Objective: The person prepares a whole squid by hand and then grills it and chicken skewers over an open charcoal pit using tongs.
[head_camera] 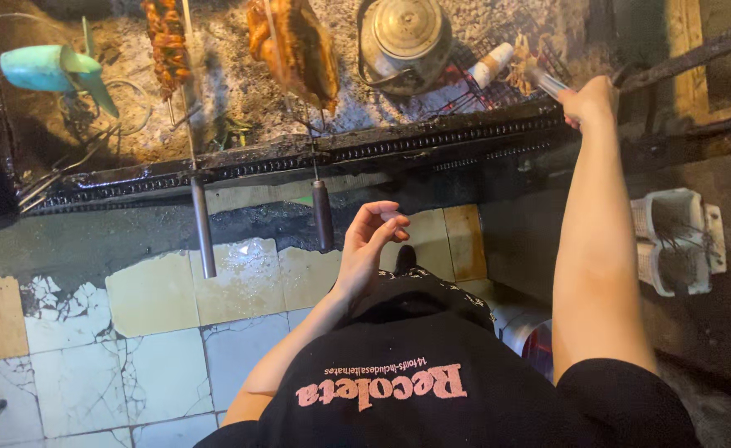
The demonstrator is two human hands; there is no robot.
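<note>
Tongs (545, 82) sit clenched in the right hand (591, 101), their tips reaching over the wire grate (475, 93) on the ash bed, beside the kettle (404, 37). The left hand (371, 241) hangs empty, fingers loosely curled, near a skewer handle (322, 214).

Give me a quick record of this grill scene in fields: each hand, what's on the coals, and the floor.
right hand: stretched over the grill, gripping metal tongs at food on a wire rack
left hand: empty, fingers loosely curled, held near the body
on the coals: kettle, two skewers of meat
skewer handles: stick out over the grill edge
floor: cracked pale tiles
</note>
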